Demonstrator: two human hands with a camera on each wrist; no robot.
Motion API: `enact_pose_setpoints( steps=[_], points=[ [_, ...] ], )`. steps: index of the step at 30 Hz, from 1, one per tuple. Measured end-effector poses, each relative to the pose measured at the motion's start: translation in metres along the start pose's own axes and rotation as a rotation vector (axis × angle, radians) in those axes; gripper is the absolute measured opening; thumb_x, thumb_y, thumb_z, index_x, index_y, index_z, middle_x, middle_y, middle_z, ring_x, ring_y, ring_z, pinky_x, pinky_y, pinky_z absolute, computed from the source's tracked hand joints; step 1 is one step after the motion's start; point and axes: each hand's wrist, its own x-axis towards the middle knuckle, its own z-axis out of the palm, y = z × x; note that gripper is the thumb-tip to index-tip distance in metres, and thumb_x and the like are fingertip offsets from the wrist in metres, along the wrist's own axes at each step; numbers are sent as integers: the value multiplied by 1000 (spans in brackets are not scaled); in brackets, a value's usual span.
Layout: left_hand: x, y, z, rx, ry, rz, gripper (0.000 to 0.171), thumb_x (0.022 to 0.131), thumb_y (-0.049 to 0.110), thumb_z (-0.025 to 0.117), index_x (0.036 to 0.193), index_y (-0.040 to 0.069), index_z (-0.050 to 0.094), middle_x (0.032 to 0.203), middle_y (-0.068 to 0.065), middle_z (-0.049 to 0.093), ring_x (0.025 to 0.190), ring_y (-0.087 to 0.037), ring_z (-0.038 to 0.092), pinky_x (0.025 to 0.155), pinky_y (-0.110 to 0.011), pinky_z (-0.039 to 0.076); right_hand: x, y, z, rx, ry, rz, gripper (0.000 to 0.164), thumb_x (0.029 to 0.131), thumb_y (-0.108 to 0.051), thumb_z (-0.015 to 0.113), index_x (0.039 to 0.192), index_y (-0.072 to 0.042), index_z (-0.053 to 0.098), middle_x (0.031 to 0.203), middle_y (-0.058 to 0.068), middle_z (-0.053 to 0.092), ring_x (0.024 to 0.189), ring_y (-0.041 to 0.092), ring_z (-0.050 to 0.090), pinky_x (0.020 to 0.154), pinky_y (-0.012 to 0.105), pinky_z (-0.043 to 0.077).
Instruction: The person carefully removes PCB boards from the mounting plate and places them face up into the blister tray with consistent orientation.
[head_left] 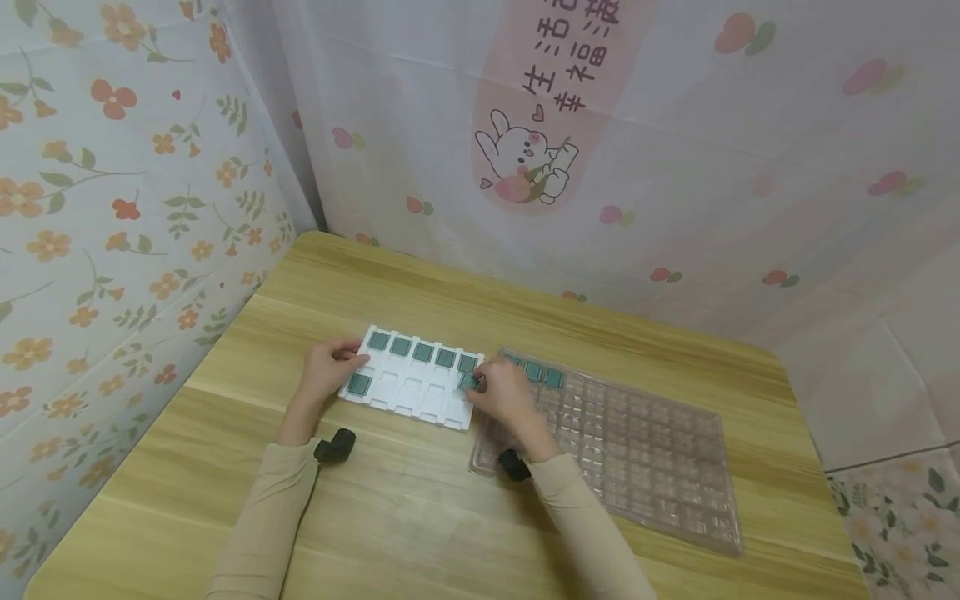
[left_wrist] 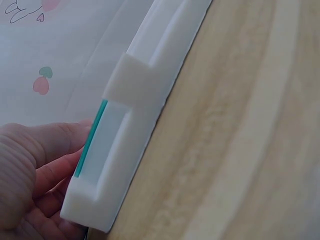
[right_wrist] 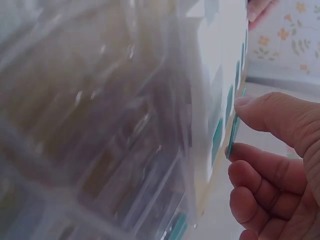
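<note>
Pinches a green chip (head_left: 467, 382) between thumb and finger of the right hand (head_left: 506, 392), just above the right end of the white tray (head_left: 409, 372), near the middle of the head frame. Grips that tray's left end with the left hand (head_left: 330, 367). Has five seated chips (head_left: 423, 352) along its upper row, another at lower left. Shows a clear plastic tray (head_left: 645, 450) at right, with green chips at its upper left, on a wooden table (head_left: 397, 500).

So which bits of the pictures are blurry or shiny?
Right wrist view: the clear plastic compartment tray is blurry, with bright glints; left wrist view: the pale wood-grain tabletop looks softer than the white plastic tray; head view: glints dot the clear tray.
</note>
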Motion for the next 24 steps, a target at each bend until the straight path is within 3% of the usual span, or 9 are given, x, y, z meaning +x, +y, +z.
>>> enact_pose_setpoints(
  steps=[8,15,24],
  points=[
    [1,0,0,2,-5,-9,34,82,5,69,113,-9,62,94,-23,65,84,-28,60,63,-14,42,-6,16,-8,48,9,45,23,76,-15,77,90,1,71,72,5,63,57,10,53,53,21,46],
    [0,-1,0,7,-2,14,34,82,4,69,111,-10,62,93,-23,65,80,-25,60,62,-15,43,-13,28,-11,35,27,52,19,75,-14,78,85,0,71,72,6,61,62,13,52,57,23,46],
    [-1,1,0,9,-16,-6,35,83,6,68,114,-9,62,95,-23,64,84,-27,59,63,-15,43,-16,38,-16,13,10,84,22,75,-14,78,87,2,71,71,5,59,63,14,51,58,26,45]
  ],
)
